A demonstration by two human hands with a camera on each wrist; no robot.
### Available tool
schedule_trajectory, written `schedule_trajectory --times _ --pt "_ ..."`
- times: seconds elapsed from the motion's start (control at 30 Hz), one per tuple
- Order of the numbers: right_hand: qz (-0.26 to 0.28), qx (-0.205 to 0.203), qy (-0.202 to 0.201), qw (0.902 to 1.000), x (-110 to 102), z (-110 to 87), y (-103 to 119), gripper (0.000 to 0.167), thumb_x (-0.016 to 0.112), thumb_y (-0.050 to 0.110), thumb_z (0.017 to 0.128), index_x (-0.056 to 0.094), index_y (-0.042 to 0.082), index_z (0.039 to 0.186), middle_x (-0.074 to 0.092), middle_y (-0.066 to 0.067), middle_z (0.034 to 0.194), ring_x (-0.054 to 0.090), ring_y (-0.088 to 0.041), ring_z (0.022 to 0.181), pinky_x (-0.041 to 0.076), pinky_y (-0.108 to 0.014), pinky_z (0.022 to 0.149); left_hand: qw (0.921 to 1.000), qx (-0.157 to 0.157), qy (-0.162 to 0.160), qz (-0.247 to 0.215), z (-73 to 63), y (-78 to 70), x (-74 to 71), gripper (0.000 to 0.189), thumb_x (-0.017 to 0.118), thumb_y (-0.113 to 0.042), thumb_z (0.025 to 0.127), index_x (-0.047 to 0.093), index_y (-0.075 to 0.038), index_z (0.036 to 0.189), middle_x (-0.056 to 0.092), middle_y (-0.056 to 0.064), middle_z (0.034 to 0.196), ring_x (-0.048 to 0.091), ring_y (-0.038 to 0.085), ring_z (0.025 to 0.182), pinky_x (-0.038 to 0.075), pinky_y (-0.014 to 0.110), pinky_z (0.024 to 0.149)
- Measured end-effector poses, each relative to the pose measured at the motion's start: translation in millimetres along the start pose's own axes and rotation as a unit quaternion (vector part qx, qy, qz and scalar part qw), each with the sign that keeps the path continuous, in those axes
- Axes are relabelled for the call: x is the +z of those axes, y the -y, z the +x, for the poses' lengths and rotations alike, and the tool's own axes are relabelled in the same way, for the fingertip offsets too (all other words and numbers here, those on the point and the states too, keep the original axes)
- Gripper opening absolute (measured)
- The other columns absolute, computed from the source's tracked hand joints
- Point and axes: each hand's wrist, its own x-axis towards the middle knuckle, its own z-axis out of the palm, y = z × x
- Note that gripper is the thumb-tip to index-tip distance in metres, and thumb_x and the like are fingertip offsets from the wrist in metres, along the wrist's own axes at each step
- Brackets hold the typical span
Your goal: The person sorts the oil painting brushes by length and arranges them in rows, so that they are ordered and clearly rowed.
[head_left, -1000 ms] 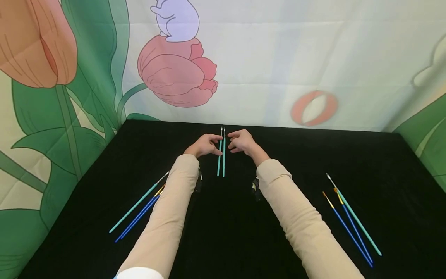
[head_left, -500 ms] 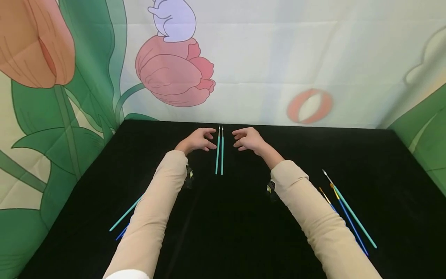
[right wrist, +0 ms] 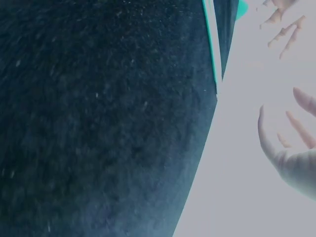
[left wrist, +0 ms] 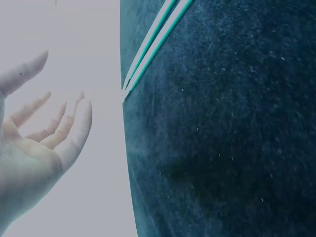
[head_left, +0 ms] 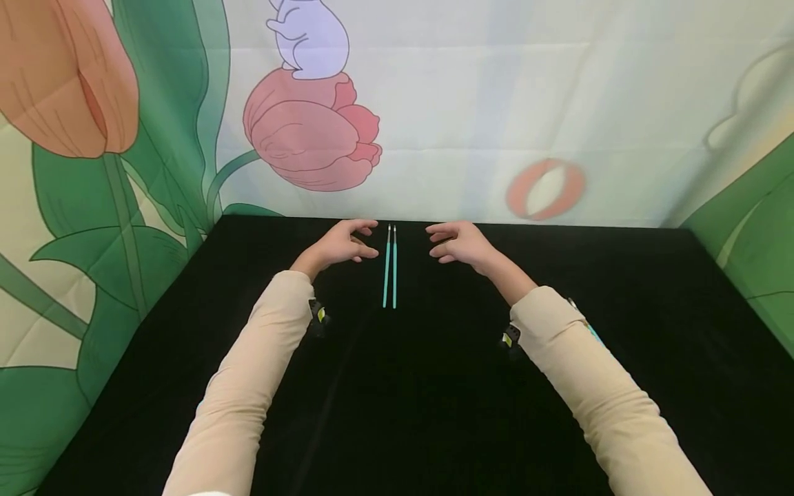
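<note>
Two teal paintbrushes lie side by side near the far edge of the black table, bristle ends away from me: a left paintbrush (head_left: 387, 272) and a right paintbrush (head_left: 395, 272). My left hand (head_left: 340, 241) hovers to the left of the pair, fingers spread and relaxed, touching nothing. On the other side, my right hand (head_left: 464, 244) is held apart from them in the same loose way. In the left wrist view the palm and fingers (left wrist: 81, 131) show with nothing in them, while the teal paintbrush handles (left wrist: 158, 47) lie beyond. The right wrist view shows a paintbrush (right wrist: 211, 44) too.
Black cloth (head_left: 397, 399) covers the table. A printed curtain (head_left: 446, 110) with flowers hangs behind its far edge. At the right, another teal paintbrush (head_left: 594, 333) peeks out from behind my right sleeve (head_left: 595, 379); my left sleeve (head_left: 236, 386) covers part of the table's left side.
Both hands have drawn away from the two central paintbrushes, the left hand leftward and the right hand rightward. The sleeves now hide the side groups of paintbrushes almost wholly.
</note>
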Motion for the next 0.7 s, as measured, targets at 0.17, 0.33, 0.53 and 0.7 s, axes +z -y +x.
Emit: schedule_trajectory --times 0.17,0.33,0.53,0.7 --pt "-0.003 -0.020 0.013 0.9997 -7 -10.8 3 0.056 0.061 -0.003 0.101 0.046 -0.009 0.155 0.048 -0.034 0.152 0.057 -0.045 0.132 0.054 -0.043 0.103 0.9999 0.012 -0.012 -0.002 -8.8 1.5 -4.6 0.060 0.067 -0.001 0.101 0.044 0.007 0.155 0.044 0.033 0.152 0.063 0.043 0.121 0.058 0.038 0.091" --pt "-0.012 -0.034 0.016 0.9992 -18 -30.0 4 0.055 0.061 -0.004 0.101 0.046 -0.011 0.154 0.050 -0.034 0.150 0.058 -0.048 0.129 0.054 -0.045 0.103 0.9993 0.035 -0.013 -0.009 -16.3 -0.3 -2.8 0.056 0.069 -0.002 0.100 0.047 0.007 0.151 0.049 0.030 0.146 0.065 0.041 0.115 0.058 0.037 0.088" --pt "-0.031 -0.047 0.018 0.9983 -29 -53.3 6 0.054 0.063 -0.003 0.102 0.047 -0.011 0.153 0.052 -0.034 0.148 0.061 -0.047 0.126 0.055 -0.046 0.102 0.9979 0.061 -0.015 -0.011 -29.2 -1.9 -2.6 0.051 0.069 0.001 0.099 0.049 0.009 0.146 0.052 0.028 0.139 0.067 0.035 0.105 0.057 0.034 0.083" --pt "-0.048 -0.058 0.014 0.9970 -36 -72.9 9 0.054 0.065 -0.003 0.100 0.050 -0.010 0.151 0.055 -0.032 0.146 0.065 -0.040 0.121 0.058 -0.035 0.096 0.9970 0.076 -0.011 -0.013 -41.8 -4.9 -3.9 0.051 0.069 0.002 0.098 0.050 0.008 0.145 0.053 0.027 0.137 0.067 0.028 0.098 0.056 0.034 0.082"
